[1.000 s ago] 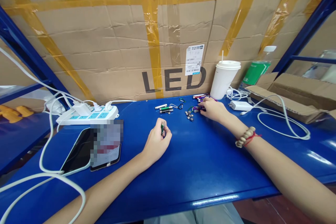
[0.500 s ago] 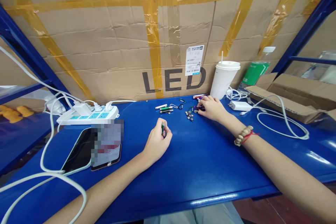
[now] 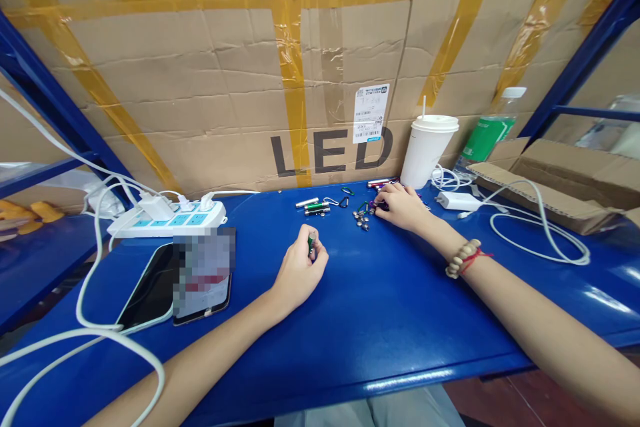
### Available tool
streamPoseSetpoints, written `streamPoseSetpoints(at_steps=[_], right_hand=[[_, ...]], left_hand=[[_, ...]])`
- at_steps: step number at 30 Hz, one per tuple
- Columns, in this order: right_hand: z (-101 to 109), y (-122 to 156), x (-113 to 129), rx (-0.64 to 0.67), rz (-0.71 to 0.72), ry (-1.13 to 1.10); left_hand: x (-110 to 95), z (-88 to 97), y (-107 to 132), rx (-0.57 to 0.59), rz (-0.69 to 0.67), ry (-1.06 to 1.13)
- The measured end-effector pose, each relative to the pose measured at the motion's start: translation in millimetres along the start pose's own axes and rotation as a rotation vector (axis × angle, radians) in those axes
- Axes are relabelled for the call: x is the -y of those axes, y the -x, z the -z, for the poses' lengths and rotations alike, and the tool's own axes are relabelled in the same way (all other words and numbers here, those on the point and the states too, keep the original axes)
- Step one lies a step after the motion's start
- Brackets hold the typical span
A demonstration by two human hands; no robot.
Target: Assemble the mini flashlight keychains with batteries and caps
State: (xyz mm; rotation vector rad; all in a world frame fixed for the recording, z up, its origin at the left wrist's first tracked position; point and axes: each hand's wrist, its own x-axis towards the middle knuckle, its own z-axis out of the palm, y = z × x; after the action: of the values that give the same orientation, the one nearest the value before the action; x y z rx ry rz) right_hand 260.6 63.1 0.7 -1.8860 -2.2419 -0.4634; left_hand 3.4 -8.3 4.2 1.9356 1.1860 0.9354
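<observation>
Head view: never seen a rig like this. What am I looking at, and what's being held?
No machine here: these are a person's bare hands, filmed by a camera worn on the head, looking forward and down. The left hand holds a small green piece, mostly hidden by the fingers. The right hand is among small coloured pieces; its grip is hidden. On the blue table lie slim metal tubes, carabiners, two phones and a power strip; a lidded white cup stands behind, before a large "LED" carton.
</observation>
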Motion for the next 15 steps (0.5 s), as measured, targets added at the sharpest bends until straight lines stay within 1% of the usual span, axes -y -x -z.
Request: streamPoseSetpoints(at_steps=[4, 10, 15], right_hand=[[-0.7, -0.8, -0.7, -0.021, 0.037, -0.036], [-0.4, -0.7, 0.1, -0.026, 0.033, -0.107], [-0.5, -1.0, 1.0, -0.031, 0.027, -0.072]], left_hand=[[-0.4, 0.3, 0.0, 0.006, 0.006, 0.011], [-0.7, 0.5, 0.1, 0.01, 0.016, 0.018], [0.7, 0.6, 0.3, -0.002, -0.006, -0.002]])
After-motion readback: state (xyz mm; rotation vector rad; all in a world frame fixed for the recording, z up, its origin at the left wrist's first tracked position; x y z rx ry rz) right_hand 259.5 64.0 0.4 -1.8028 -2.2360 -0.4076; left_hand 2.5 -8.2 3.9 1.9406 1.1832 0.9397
